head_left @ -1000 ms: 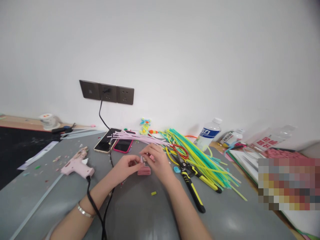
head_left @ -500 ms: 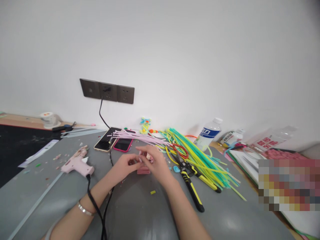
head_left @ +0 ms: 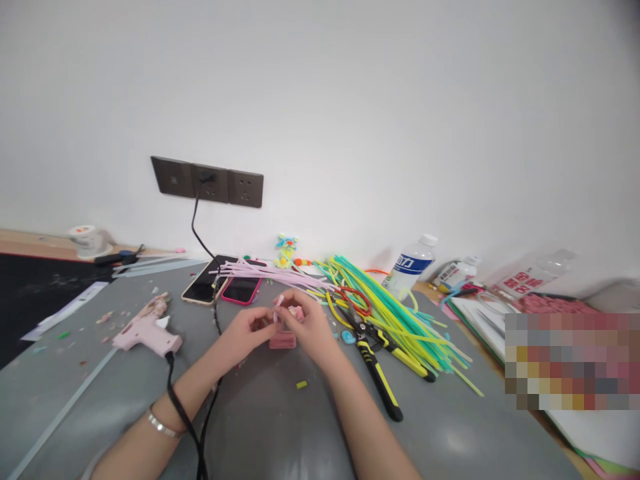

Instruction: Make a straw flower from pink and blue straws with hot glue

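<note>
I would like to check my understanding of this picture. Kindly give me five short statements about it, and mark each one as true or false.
1. The left hand grips the pink glue gun. False: the gun lies apart from it on the table.
2. The right hand is close to the small pink block. True.
3. The handles of the black-and-yellow hand tool are closed together. False: they are spread apart.
4. The bottle with the blue label wears a white cap. True.
5. The black cord is plugged into the rightmost socket panel. False: it enters the middle one.
</note>
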Available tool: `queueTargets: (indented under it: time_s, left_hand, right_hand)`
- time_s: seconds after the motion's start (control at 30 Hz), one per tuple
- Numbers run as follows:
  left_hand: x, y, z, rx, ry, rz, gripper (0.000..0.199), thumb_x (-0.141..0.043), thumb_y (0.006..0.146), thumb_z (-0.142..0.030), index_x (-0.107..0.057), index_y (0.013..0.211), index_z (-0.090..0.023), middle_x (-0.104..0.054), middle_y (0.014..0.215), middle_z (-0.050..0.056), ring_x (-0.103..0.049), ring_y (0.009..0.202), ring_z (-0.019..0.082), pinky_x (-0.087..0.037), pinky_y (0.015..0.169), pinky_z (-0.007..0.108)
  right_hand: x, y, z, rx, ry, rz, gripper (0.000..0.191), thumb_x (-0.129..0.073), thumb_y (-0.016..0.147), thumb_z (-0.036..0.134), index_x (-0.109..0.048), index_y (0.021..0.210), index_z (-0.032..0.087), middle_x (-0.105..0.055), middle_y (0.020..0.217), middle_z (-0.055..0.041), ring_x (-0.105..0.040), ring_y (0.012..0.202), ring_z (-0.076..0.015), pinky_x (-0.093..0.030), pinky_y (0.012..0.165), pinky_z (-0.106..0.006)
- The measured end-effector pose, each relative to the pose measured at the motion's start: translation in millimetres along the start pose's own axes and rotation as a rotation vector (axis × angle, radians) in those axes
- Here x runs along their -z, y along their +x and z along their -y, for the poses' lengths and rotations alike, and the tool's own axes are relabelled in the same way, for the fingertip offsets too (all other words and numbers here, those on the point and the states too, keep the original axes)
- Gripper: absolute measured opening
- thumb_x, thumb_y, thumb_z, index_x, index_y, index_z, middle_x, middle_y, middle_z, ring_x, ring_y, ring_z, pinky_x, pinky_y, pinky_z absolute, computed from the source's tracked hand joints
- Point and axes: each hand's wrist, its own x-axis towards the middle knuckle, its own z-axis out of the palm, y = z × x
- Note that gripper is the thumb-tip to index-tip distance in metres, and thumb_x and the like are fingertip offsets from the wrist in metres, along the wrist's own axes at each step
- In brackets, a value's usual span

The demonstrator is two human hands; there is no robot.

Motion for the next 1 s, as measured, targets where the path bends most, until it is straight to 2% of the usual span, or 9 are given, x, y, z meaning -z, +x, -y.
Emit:
queueTargets:
  time_s: [0.1,0.2,0.3,0.4,0.47,0.6,0.73,0.87,1.0]
  left_hand:
    - [-0.7,-1.3,-5.5,0.026,-0.046,-0.016,0.034,-0.067,0.075,-0.048,-0.058,0.066,-0.016,-0.048,0.061,-0.004,-0.043,0.057,0.011,-0.035,0.055,0.022]
    - [-0.7,-2.1,-5.2,0.077,-0.102,-0.045,0.035,-0.069,0.074,-0.050,-0.061,0.074,-0.016,-0.046,0.056,-0.006,-0.039,0.050,0.009,-0.031,0.048,0.021]
    - [1.2,-1.2,-1.0,0.080,-0.191,-0.141,0.036,-0.071,0.074,-0.051,-0.063,0.080,-0.016,-0.052,0.059,-0.004,-0.042,0.050,0.009,-0.031,0.046,0.020]
    - [4.1,0.8,2.5,0.078,-0.293,-0.243,0.036,-0.074,0.072,-0.049,-0.064,0.079,-0.016,-0.056,0.065,-0.002,-0.046,0.055,0.010,-0.032,0.048,0.019]
    - [5.5,1.8,3.9,0.089,-0.330,-0.272,0.035,-0.076,0.070,-0.048,-0.065,0.079,-0.016,-0.056,0.065,-0.002,-0.046,0.057,0.010,-0.032,0.049,0.019]
    - [7.2,1.8,5.5,0.087,-0.253,-0.302,0.033,-0.077,0.069,-0.046,-0.069,0.078,-0.015,-0.045,0.055,-0.005,-0.034,0.051,0.008,-0.025,0.048,0.021]
    - [9.0,0.7,6.4,0.090,-0.131,-0.318,0.037,-0.075,0.069,-0.050,-0.072,0.074,-0.014,-0.042,0.053,-0.005,-0.032,0.051,0.009,-0.020,0.049,0.023]
    - [10.9,0.5,6.2,0.137,-0.107,-0.293,0.042,-0.072,0.069,-0.055,-0.072,0.070,-0.013,-0.038,0.049,-0.005,-0.029,0.049,0.009,-0.017,0.049,0.024]
    - [11.1,0.4,6.7,0.140,-0.096,-0.261,0.043,-0.073,0.069,-0.055,-0.075,0.076,-0.012,-0.039,0.049,-0.005,-0.029,0.049,0.009,-0.017,0.049,0.024]
  right_hand:
    - [0.2,0.7,-0.9,-0.015,0.038,-0.022,0.003,-0.058,0.083,0.019,-0.060,0.085,0.020,-0.062,0.075,0.0009,-0.059,0.071,-0.0153,-0.045,0.073,-0.027]
    - [-0.4,0.6,-3.0,-0.034,0.046,-0.053,0.006,-0.058,0.083,0.022,-0.061,0.088,0.019,-0.064,0.077,-0.0004,-0.059,0.072,-0.0159,-0.046,0.072,-0.028]
    - [-1.9,0.0,-4.7,-0.063,0.014,-0.066,0.010,-0.059,0.083,0.024,-0.063,0.091,0.019,-0.066,0.080,-0.0018,-0.059,0.073,-0.0159,-0.047,0.070,-0.028]
    - [-4.2,-0.9,-4.5,-0.092,-0.046,-0.003,0.009,-0.062,0.082,0.026,-0.065,0.087,0.019,-0.066,0.078,-0.0016,-0.059,0.071,-0.0156,-0.046,0.064,-0.026]
    - [-5.7,-1.2,-4.2,-0.089,-0.085,0.006,0.007,-0.063,0.082,0.026,-0.065,0.084,0.019,-0.065,0.076,-0.0011,-0.059,0.069,-0.0154,-0.045,0.062,-0.025]
    - [-7.5,-1.4,-5.6,-0.088,-0.115,-0.039,0.007,-0.061,0.080,0.023,-0.062,0.075,0.019,-0.064,0.072,-0.0004,-0.056,0.066,-0.0146,-0.043,0.060,-0.024]
    - [-7.7,-1.3,-6.4,-0.087,-0.104,-0.065,0.004,-0.060,0.080,0.021,-0.064,0.079,0.019,-0.066,0.075,-0.0008,-0.057,0.065,-0.0144,-0.043,0.059,-0.024]
    - [-7.0,-1.1,-3.6,0.024,-0.193,-0.064,0.008,-0.058,0.081,0.017,-0.065,0.080,0.019,-0.066,0.077,-0.0016,-0.057,0.066,-0.0150,-0.043,0.063,-0.026]
    - [-6.6,-1.4,-1.5,0.126,-0.357,-0.073,0.013,-0.056,0.084,0.012,-0.064,0.078,0.021,-0.065,0.079,-0.0030,-0.058,0.074,-0.0176,-0.042,0.070,-0.029]
